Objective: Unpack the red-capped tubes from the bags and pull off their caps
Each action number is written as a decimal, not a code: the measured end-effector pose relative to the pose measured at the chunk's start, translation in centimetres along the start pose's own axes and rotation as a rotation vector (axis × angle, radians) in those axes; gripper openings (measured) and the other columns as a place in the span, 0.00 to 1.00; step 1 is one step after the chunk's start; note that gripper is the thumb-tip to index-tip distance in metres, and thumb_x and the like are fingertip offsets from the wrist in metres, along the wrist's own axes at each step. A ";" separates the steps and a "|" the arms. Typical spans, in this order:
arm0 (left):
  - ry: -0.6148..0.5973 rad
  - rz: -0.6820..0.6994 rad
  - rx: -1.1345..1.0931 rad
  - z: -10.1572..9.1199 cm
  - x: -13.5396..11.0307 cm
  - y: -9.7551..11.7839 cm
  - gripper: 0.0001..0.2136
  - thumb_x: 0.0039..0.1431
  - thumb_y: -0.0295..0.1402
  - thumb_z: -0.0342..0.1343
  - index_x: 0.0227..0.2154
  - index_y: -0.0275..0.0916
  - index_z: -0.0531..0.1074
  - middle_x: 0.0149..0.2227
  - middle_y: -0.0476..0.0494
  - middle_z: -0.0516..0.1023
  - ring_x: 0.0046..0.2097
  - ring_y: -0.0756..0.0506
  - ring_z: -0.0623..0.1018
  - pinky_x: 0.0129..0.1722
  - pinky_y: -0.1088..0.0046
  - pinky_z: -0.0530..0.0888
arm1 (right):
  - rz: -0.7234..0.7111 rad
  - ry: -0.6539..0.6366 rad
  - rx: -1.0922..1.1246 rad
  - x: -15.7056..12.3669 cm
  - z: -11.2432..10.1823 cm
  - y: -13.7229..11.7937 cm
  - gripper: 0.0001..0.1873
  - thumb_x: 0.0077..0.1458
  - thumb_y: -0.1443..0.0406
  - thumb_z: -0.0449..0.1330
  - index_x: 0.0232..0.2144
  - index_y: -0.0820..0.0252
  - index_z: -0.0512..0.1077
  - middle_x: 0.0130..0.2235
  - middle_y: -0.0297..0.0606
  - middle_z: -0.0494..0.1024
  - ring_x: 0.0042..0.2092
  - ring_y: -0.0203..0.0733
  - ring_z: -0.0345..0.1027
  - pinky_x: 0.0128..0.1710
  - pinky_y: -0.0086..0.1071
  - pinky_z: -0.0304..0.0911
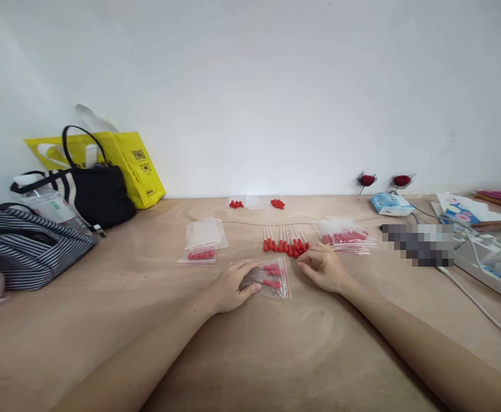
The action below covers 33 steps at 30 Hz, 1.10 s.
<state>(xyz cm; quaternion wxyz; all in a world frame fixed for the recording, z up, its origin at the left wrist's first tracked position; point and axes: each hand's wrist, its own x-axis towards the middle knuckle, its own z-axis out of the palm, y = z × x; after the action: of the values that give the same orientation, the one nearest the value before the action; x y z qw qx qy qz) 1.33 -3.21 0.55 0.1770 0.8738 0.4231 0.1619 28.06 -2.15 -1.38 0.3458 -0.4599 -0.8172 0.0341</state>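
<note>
My left hand [234, 286] grips the closed end of a clear zip bag [281, 293], with its thumb along the near side and its fingers along the far side. Inside that bag lie a few sticks with red tips [271, 283]. Just beyond it is a row of pale sticks with red foam-like tips [281, 246], tips toward me. At the right end of this row rests my right hand [325, 269], its thumb and forefinger curled together by the nearest tips. Whether a stick is between those fingertips is hidden.
Filled zip bags [347, 237] are stacked at right; more bags [201, 240] lie at left. Loose red pieces [278, 203] sit by the wall. Bags, including a yellow one [143, 171], stand far left. A tissue pack [391, 204], power strip [490, 269] and cables lie right.
</note>
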 end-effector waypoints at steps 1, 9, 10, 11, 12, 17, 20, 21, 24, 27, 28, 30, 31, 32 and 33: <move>0.001 0.002 0.001 0.1 0.0 -0.1 0.21 0.56 0.41 0.48 0.51 0.41 0.60 0.54 0.42 0.64 0.55 0.42 0.63 0.54 0.62 0.61 | -0.002 -0.025 0.060 -0.1 0.1 -0.3 0.06 0.49 0.65 0.56 0.25 0.58 0.73 0.24 0.34 0.71 0.30 0.37 0.62 0.35 0.33 0.56; 0.011 0.030 0.014 0.3 0.0 -0.5 0.21 0.56 0.42 0.48 0.51 0.40 0.61 0.54 0.41 0.63 0.55 0.43 0.63 0.54 0.63 0.61 | 0.025 -0.174 0.167 0.5 1.5 -2.6 0.11 0.47 0.58 0.59 0.34 0.54 0.74 0.24 0.33 0.70 0.29 0.36 0.60 0.33 0.32 0.55; 0.010 0.027 0.018 0.3 0.0 -0.5 0.21 0.56 0.42 0.48 0.51 0.39 0.61 0.54 0.41 0.63 0.56 0.43 0.62 0.54 0.63 0.61 | 0.022 -0.190 0.160 0.7 1.6 -2.8 0.12 0.47 0.58 0.59 0.35 0.54 0.74 0.24 0.33 0.70 0.29 0.36 0.60 0.33 0.32 0.54; 0.007 0.026 0.022 0.3 0.0 -0.5 0.21 0.56 0.42 0.48 0.51 0.39 0.61 0.54 0.41 0.63 0.56 0.43 0.62 0.54 0.63 0.60 | 0.021 -0.205 0.157 0.8 1.8 -3.0 0.12 0.47 0.58 0.59 0.36 0.54 0.73 0.25 0.33 0.70 0.30 0.36 0.60 0.33 0.31 0.54; 0.004 0.026 0.025 0.3 0.0 -0.5 0.22 0.56 0.42 0.48 0.52 0.39 0.61 0.55 0.40 0.63 0.56 0.43 0.62 0.54 0.62 0.60 | 0.020 -0.218 0.159 0.9 2.0 -3.1 0.12 0.48 0.59 0.59 0.36 0.54 0.73 0.25 0.33 0.69 0.30 0.36 0.60 0.33 0.31 0.54; 0.008 0.041 0.015 0.5 0.1 -0.5 0.21 0.56 0.41 0.49 0.51 0.38 0.61 0.54 0.40 0.64 0.56 0.43 0.62 0.54 0.63 0.60 | 0.060 -0.220 0.198 1.1 2.6 -3.6 0.06 0.47 0.62 0.59 0.28 0.59 0.72 0.25 0.33 0.68 0.30 0.36 0.59 0.32 0.29 0.54; 0.016 0.046 0.007 0.5 0.1 -0.6 0.21 0.56 0.42 0.48 0.51 0.39 0.62 0.54 0.41 0.64 0.56 0.43 0.62 0.55 0.63 0.60 | 0.085 -0.162 0.238 0.9 2.6 -3.6 0.08 0.42 0.62 0.62 0.26 0.61 0.69 0.27 0.34 0.69 0.31 0.36 0.60 0.32 0.29 0.55; 0.017 0.047 0.005 0.5 0.1 -0.7 0.21 0.56 0.42 0.48 0.51 0.39 0.62 0.54 0.41 0.64 0.56 0.43 0.62 0.55 0.63 0.60 | 0.091 -0.150 0.251 0.8 2.5 -3.7 0.09 0.41 0.62 0.63 0.25 0.61 0.68 0.27 0.34 0.69 0.31 0.36 0.60 0.32 0.29 0.55; 0.016 0.043 0.004 0.5 0.0 -0.6 0.21 0.56 0.42 0.48 0.51 0.40 0.61 0.54 0.42 0.64 0.56 0.44 0.62 0.55 0.63 0.60 | 0.100 -0.163 0.282 0.7 2.2 -4.0 0.09 0.42 0.61 0.62 0.26 0.60 0.68 0.26 0.34 0.70 0.30 0.36 0.59 0.31 0.29 0.56; 0.011 0.036 0.005 0.4 0.0 -0.5 0.21 0.56 0.42 0.48 0.51 0.40 0.62 0.54 0.41 0.64 0.56 0.43 0.62 0.55 0.63 0.60 | 0.059 -0.221 0.329 0.8 2.1 -4.3 0.07 0.44 0.62 0.61 0.27 0.59 0.69 0.27 0.34 0.71 0.31 0.37 0.61 0.33 0.31 0.56; 0.008 0.034 0.003 0.4 0.1 -0.5 0.21 0.56 0.42 0.48 0.51 0.40 0.62 0.54 0.41 0.64 0.56 0.43 0.62 0.55 0.63 0.60 | 0.051 -0.231 0.345 0.8 2.2 -4.2 0.06 0.44 0.63 0.61 0.26 0.59 0.70 0.28 0.34 0.72 0.31 0.36 0.61 0.34 0.31 0.56; 0.005 0.033 -0.001 0.4 0.1 -0.5 0.21 0.55 0.41 0.49 0.51 0.40 0.62 0.54 0.41 0.64 0.56 0.43 0.62 0.55 0.63 0.60 | 0.082 -0.213 0.375 0.7 2.3 -4.0 0.04 0.45 0.64 0.60 0.25 0.60 0.69 0.27 0.33 0.71 0.29 0.35 0.61 0.32 0.30 0.56; 0.004 0.032 -0.003 0.4 0.1 -0.5 0.21 0.55 0.41 0.49 0.51 0.40 0.62 0.54 0.42 0.64 0.56 0.43 0.62 0.55 0.63 0.60 | 0.113 -0.200 0.398 0.6 2.3 -3.8 0.04 0.45 0.65 0.59 0.25 0.60 0.69 0.27 0.33 0.71 0.28 0.34 0.60 0.30 0.29 0.56; 0.005 0.029 -0.006 0.4 0.1 -0.5 0.21 0.55 0.41 0.49 0.51 0.40 0.62 0.54 0.42 0.64 0.56 0.43 0.62 0.55 0.63 0.60 | 0.147 -0.192 0.428 0.5 2.3 -3.5 0.04 0.45 0.65 0.59 0.26 0.61 0.69 0.26 0.33 0.70 0.27 0.33 0.60 0.28 0.28 0.56; 0.006 0.026 -0.009 0.4 0.1 -0.5 0.21 0.55 0.41 0.49 0.51 0.40 0.62 0.54 0.42 0.64 0.56 0.43 0.62 0.54 0.63 0.60 | 0.178 -0.191 0.463 0.4 2.2 -3.2 0.05 0.45 0.65 0.58 0.27 0.61 0.69 0.26 0.33 0.69 0.26 0.33 0.59 0.26 0.27 0.56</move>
<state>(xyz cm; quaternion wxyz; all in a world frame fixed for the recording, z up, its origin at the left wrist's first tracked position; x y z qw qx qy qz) 1.28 -2.91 0.01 0.1774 0.8780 0.4114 0.1687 24.29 -3.10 -1.67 0.3585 -0.4333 -0.7729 0.2937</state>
